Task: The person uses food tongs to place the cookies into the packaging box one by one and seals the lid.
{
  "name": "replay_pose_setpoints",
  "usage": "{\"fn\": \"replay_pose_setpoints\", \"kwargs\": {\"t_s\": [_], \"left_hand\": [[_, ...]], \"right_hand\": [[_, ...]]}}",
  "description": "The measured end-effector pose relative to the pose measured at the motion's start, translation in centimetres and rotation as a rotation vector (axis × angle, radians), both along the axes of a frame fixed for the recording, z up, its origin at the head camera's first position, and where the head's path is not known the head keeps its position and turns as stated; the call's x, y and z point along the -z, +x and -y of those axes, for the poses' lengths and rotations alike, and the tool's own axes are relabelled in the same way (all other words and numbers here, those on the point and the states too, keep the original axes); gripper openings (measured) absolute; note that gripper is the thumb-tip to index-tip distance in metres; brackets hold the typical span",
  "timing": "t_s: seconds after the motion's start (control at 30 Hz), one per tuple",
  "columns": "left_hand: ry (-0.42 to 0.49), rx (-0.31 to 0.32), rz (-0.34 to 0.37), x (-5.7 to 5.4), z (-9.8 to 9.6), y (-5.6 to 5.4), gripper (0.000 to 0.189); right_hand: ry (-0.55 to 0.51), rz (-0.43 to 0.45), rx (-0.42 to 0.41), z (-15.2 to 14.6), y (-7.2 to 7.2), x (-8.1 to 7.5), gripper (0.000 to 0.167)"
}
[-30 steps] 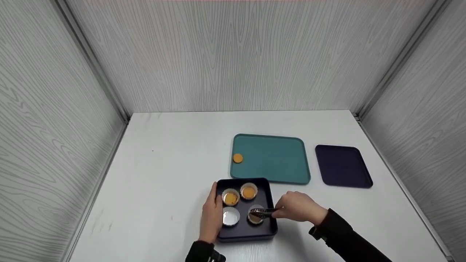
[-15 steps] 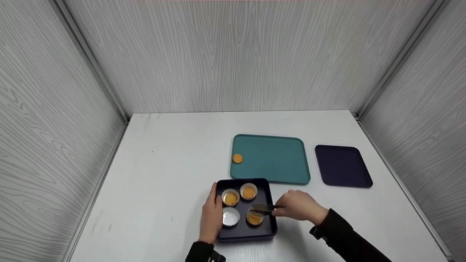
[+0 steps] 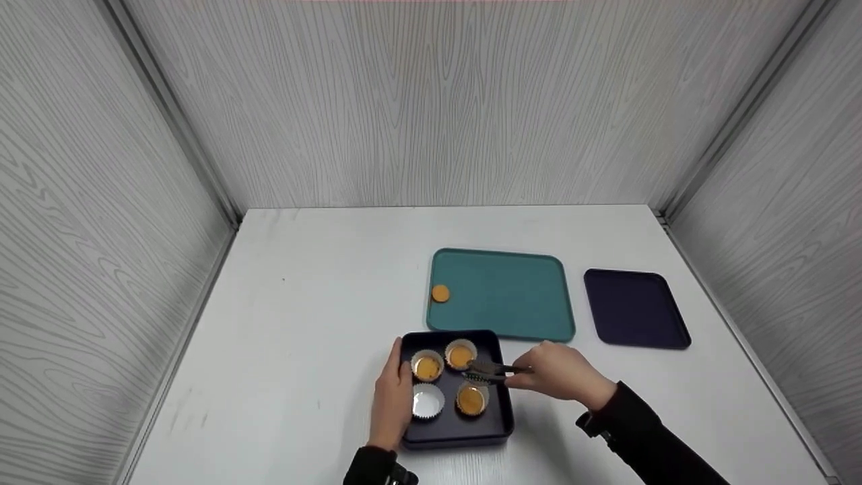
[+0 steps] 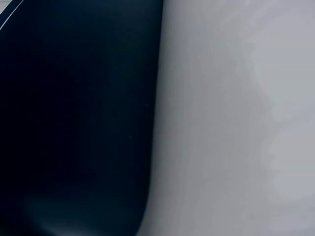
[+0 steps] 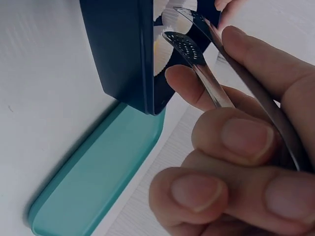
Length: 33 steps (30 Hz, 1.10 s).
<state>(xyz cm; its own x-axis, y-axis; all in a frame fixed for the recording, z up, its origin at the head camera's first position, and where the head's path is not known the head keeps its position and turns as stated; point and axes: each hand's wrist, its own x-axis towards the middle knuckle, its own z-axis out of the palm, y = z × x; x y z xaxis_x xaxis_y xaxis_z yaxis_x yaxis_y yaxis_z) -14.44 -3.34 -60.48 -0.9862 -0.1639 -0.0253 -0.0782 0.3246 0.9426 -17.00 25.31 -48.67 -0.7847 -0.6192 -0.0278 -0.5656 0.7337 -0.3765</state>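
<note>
A deep dark-blue square pan point(image 3: 451, 428) holds several white paper cupcake liners. Orange discs lie in the far-left liner point(image 3: 426, 366), the far-right liner point(image 3: 460, 354) and the near-right liner point(image 3: 472, 399); only white shows inside the near-left liner point(image 3: 427, 401). My left hand point(image 3: 392, 404) holds the pan's left side, thumb by the rim. Metal tongs point(image 5: 209, 81) with perforated tips are gripped in my right hand point(image 3: 559, 370). Their tips stand apart with nothing between them, over the pan's right half. The left wrist view shows only the dark pan wall point(image 4: 83, 108) and white table.
Behind the pan lies a teal tray point(image 3: 502, 294) with one orange disc point(image 3: 440, 293) near its left edge. A flat dark purple tray point(image 3: 635, 308) is at the right. Grey wood-grain panels point(image 3: 438, 101) enclose the white table point(image 3: 303, 323) at the back and sides.
The tongs have opened and moved up away from the near-right liner, where an orange disc is now plainly seen. My left hand and the pan have stayed in place.
</note>
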Motion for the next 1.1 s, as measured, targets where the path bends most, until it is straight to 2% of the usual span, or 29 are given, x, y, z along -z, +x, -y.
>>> {"fn": "replay_pose_setpoints", "kwargs": {"t_s": [0.27, 0.53, 0.8, 1.1], "left_hand": [[-0.004, -0.002, -0.005, -0.1, -0.1, 0.0, 0.052], [0.005, -0.002, 0.0, 0.0, -0.1, 0.1, 0.052], [0.012, 0.0, 0.005, 0.1, -0.2, 0.2, 0.053], [0.006, -0.001, 0.009, 0.2, -0.2, 0.1, 0.053]], "right_hand": [[-0.031, 0.079, 0.062, -0.3, -0.6, -0.5, 0.026], [-0.048, 0.078, 0.089, -0.2, -1.2, -1.0, 0.031], [-0.069, 0.085, 0.124, -0.1, -1.8, -1.4, 0.046], [-0.097, 0.057, 0.19, 0.2, -3.2, -1.1, 0.053]]}}
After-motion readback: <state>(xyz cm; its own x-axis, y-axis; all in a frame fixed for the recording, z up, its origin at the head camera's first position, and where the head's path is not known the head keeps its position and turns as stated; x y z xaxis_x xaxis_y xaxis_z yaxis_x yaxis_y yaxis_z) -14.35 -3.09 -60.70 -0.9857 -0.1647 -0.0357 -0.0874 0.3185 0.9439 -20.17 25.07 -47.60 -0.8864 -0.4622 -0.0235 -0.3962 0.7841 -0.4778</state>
